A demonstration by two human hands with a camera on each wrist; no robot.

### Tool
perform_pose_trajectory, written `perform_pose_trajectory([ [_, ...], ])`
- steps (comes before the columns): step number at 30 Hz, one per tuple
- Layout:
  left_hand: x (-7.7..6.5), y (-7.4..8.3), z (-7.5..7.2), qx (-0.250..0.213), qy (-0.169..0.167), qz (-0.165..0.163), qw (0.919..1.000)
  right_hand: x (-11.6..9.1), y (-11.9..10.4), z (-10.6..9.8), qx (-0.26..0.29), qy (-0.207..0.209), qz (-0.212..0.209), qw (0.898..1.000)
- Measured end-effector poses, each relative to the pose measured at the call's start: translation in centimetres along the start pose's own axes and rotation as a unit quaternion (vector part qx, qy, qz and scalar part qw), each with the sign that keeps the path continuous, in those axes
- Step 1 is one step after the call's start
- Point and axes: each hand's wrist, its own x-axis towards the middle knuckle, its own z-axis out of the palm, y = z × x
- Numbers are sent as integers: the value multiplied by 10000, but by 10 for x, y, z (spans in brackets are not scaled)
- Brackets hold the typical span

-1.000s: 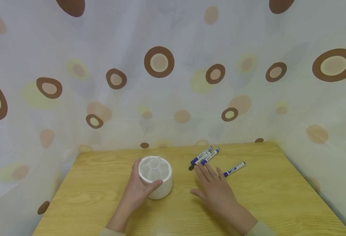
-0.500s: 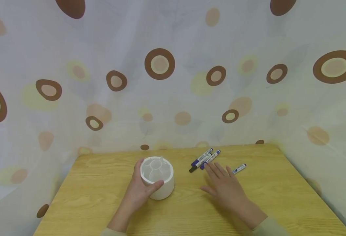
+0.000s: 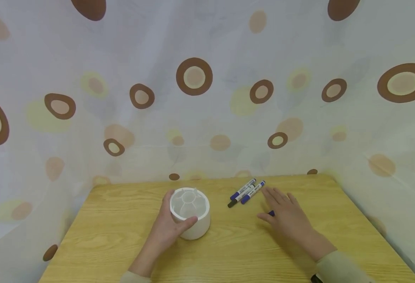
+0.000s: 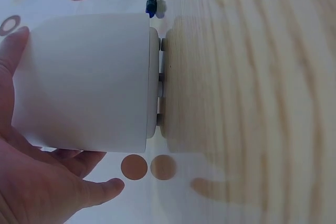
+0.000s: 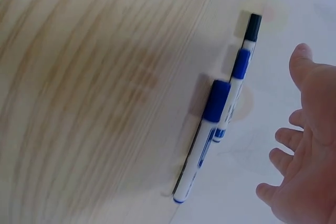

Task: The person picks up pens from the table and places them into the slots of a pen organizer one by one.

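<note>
In the head view, my left hand [image 3: 166, 224] grips a white round pen holder [image 3: 200, 228], its thumb over the near rim and fingers round the left side. Divided compartments show in the holder's top. Up close in the left wrist view, the holder [image 4: 86, 82] has a smooth white wall and small feet by the tabletop. My right hand [image 3: 289, 216] hovers with fingers spread over a lone marker, hiding all but its blue cap [image 3: 271, 213]. The right wrist view shows this marker [image 5: 201, 145] lying on the table, with the hand [image 5: 315, 150] beside it, holding nothing.
Several markers [image 3: 251, 192] lie together behind and left of the right hand, with blue caps and one black cap. The wooden table [image 3: 122, 220] meets a dotted curtain [image 3: 207, 118] at the back and sides. A dark object [image 3: 316, 278] shows at the right sleeve.
My right hand has moved to the right, from near the grouped markers to over the lone marker, covering most of it. The left hand keeps its hold on the pen holder, almost still.
</note>
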Motion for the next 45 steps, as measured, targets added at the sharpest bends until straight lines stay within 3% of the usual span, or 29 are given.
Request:
perform_pose_trajectory([
  [13, 0, -2, 1, -75, 20, 63, 10000, -5, 43, -10, 98, -209, 290, 9993],
  [22, 1, -3, 1, -164, -32, 99, 9998, -13, 79, -6, 280, -35, 174, 9995],
  [30, 0, -1, 0, -116, -44, 46, 9999, -17, 103, 0, 638, -268, 302, 9971],
  [39, 1, -2, -1, -146, -2, 57, 9999, -18, 119, -1, 1485, -882, 755, 9821],
  [45, -1, 0, -1, -148, -37, 76, 9999, -21, 129, 5, 1985, -1022, 840, 9711],
])
